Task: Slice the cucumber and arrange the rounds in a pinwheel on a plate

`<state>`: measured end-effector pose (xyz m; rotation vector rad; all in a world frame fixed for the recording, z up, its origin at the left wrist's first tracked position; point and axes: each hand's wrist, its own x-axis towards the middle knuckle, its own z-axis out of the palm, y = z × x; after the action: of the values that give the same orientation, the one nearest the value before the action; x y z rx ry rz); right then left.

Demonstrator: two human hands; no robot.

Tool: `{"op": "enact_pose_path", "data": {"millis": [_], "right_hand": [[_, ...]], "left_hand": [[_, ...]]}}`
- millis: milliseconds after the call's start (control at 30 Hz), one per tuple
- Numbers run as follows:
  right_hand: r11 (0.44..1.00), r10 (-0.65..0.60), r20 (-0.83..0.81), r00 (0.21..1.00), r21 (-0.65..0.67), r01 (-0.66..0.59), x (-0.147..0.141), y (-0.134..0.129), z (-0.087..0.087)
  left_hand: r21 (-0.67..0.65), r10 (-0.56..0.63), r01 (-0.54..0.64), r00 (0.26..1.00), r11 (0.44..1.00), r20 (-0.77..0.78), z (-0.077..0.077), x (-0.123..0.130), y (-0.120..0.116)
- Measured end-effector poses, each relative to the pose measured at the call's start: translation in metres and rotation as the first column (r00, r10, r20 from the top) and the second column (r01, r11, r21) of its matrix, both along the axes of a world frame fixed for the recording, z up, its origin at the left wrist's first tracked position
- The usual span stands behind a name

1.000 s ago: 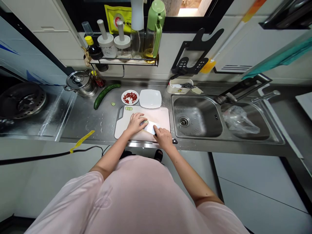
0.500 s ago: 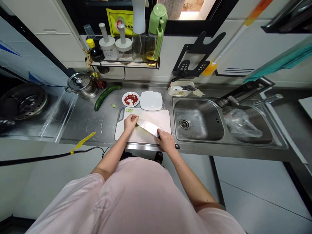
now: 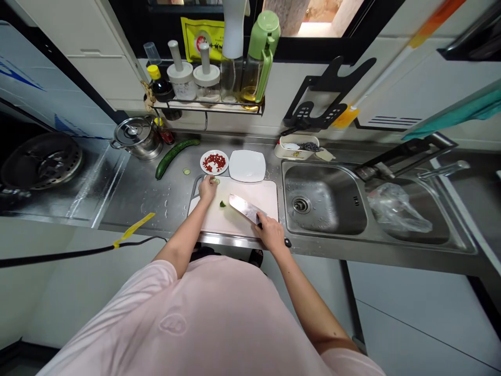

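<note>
My right hand (image 3: 270, 231) grips the dark handle of a kitchen knife (image 3: 243, 206), its broad blade lying low over the white cutting board (image 3: 211, 222) and pointing left. My left hand (image 3: 207, 190) is at the board's upper left corner, fingers pinched together on a cucumber slice (image 3: 216, 181); the hand partly hides the slices there. Between the knife tip and my left hand lies a small dark green cucumber end piece (image 3: 223, 204). Behind the board stand a plate of chopped red pieces (image 3: 214, 162) and a white square plate (image 3: 247, 166).
A whole cucumber (image 3: 175, 156) and a single stray slice (image 3: 187, 171) lie left of the plates. A lidded steel pot (image 3: 138, 138) is farther left. To the right is a steel sink (image 3: 324, 196); its second basin holds a clear plastic bag (image 3: 397, 206).
My left hand has moved from the knife tip up and left to the slices. The knife has shifted slightly away from the cucumber end, which now lies loose on the board.
</note>
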<state>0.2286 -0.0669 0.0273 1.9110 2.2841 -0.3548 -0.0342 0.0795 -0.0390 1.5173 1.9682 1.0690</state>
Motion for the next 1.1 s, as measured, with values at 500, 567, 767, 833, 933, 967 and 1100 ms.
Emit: {"op": "enact_pose_path", "data": {"millis": [500, 567, 767, 833, 933, 967, 1100], "right_hand": [[1.000, -0.020, -0.022, 1.000, 0.020, 0.021, -0.001, 0.003, -0.004], [1.000, -0.019, -0.022, 1.000, 0.024, 0.020, -0.002, 0.004, -0.004], [1.000, -0.027, -0.027, 0.999, 0.008, 0.027, -0.002, 0.003, -0.003], [1.000, -0.027, -0.036, 0.999, 0.002, 0.027, -0.001, 0.003, -0.003], [1.000, -0.031, -0.044, 0.999, 0.003, 0.031, 0.000, 0.002, -0.003], [0.999, -0.035, -0.046, 0.998, 0.002, 0.035, 0.001, 0.002, -0.003], [0.999, -0.052, -0.060, 0.997, 0.000, 0.052, 0.002, 0.002, -0.003]], "left_hand": [[-0.060, -0.047, 0.025, 0.910, 0.998, -0.413, -0.001, -0.002, -0.010], [-0.062, -0.052, 0.028, 0.906, 0.998, -0.419, -0.003, -0.002, -0.010], [-0.042, -0.030, 0.014, 0.921, 0.999, -0.388, -0.004, -0.001, -0.008], [-0.028, -0.019, 0.010, 0.932, 1.000, -0.363, -0.004, -0.001, -0.008], [0.015, 0.016, -0.012, 0.950, 1.000, -0.312, -0.003, -0.004, -0.013], [0.032, 0.030, -0.022, 0.955, 0.999, -0.295, -0.002, -0.006, -0.016], [0.078, 0.023, -0.005, 0.972, 0.997, -0.232, 0.001, -0.010, -0.035]]}}
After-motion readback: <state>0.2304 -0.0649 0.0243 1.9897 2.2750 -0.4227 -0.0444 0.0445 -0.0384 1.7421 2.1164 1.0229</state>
